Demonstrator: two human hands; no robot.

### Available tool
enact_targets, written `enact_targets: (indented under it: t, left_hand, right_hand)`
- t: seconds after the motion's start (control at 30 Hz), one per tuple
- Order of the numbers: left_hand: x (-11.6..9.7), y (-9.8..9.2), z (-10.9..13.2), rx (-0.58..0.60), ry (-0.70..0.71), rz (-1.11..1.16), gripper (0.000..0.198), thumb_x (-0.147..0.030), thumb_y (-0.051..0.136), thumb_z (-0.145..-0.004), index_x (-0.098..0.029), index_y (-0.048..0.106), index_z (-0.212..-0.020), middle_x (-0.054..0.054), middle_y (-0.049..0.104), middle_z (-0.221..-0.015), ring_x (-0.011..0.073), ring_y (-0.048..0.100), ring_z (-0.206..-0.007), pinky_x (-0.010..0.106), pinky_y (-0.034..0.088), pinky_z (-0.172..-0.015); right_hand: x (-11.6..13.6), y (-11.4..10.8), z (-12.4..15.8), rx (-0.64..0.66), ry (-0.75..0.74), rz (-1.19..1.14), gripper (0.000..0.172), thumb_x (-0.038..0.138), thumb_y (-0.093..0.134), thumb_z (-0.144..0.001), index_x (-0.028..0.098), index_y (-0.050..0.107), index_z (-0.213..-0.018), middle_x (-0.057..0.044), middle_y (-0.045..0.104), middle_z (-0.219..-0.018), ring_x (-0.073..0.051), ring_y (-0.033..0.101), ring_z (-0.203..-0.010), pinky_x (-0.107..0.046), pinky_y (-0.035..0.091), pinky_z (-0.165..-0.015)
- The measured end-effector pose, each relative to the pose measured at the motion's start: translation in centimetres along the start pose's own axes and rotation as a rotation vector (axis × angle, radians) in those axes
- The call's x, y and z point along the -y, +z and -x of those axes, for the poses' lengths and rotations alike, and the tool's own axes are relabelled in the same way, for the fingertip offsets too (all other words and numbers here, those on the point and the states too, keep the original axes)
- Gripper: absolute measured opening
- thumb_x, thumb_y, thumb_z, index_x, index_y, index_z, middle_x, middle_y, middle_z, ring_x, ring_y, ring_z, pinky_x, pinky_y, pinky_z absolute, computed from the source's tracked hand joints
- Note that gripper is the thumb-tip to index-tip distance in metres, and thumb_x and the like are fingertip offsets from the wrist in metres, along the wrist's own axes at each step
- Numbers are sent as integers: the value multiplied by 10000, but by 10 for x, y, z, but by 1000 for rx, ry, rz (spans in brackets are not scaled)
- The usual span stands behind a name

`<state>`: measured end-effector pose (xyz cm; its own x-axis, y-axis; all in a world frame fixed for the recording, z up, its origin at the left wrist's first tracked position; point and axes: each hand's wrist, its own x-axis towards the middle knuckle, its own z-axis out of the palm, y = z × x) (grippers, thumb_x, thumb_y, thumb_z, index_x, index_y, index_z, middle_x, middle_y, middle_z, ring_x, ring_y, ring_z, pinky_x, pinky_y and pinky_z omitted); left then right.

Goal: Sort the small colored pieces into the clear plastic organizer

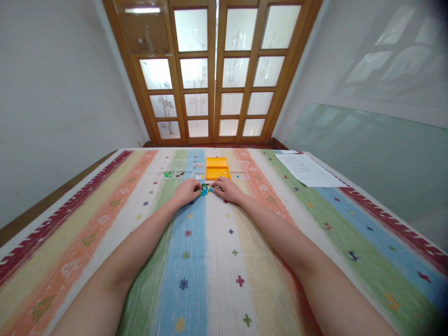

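Observation:
A small pile of tiny coloured pieces, blue, green, yellow, white and dark, lies on the striped cloth. My left hand is at the pile's left edge with its fingers curled in and pressed together; whatever they pinch is too small to make out. From the right, my right hand reaches over the pile's other edge, fingers bent down at the pieces. Just beyond the hands stands an open orange box. Clear plastic boxes flank it; the left clear box holds green, dark red, white and yellow pieces.
The right clear box has a small blue piece in it. Printed paper sheets lie at the far right of the table. The striped tablecloth covers the table, and wooden glass-paned doors stand behind it.

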<state>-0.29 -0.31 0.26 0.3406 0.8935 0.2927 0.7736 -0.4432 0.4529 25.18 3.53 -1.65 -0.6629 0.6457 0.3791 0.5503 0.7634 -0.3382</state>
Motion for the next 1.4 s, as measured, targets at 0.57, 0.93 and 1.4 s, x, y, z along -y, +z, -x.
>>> enact_targets:
  t: [0.57, 0.93, 1.4]
  left_hand:
    - [16, -25, -15, -256, -131, 139, 124, -263, 604, -859, -220, 691, -937, 47, 719, -910, 200, 616, -796, 323, 471, -790]
    - [39, -20, -62, -389, -219, 294, 157, -295, 628, -846, -196, 711, -934, 48, 732, -908, 178, 612, -733, 302, 475, -744]
    - [34, -1, -48, -418, -262, 253, 193, -276, 592, -888, -203, 737, -992, 42, 739, -910, 185, 639, -765, 301, 490, -790]
  right_hand:
    - [-3, 4, 0, -29, -13, -1, 221, 339, 625, -998, 235, 715, -1172, -86, 635, -1103, -222, 595, -1045, -332, 449, -917]
    - [4, 0, -1, -34, 18, -37, 330, 275, 630, -987, 242, 638, -1316, -95, 657, -1196, -228, 601, -1120, -349, 449, -966]
    - [2, 0, 1, -39, 26, -44, 317, 255, 629, -981, 231, 648, -1296, -92, 661, -1170, -221, 606, -1115, -332, 449, -955]
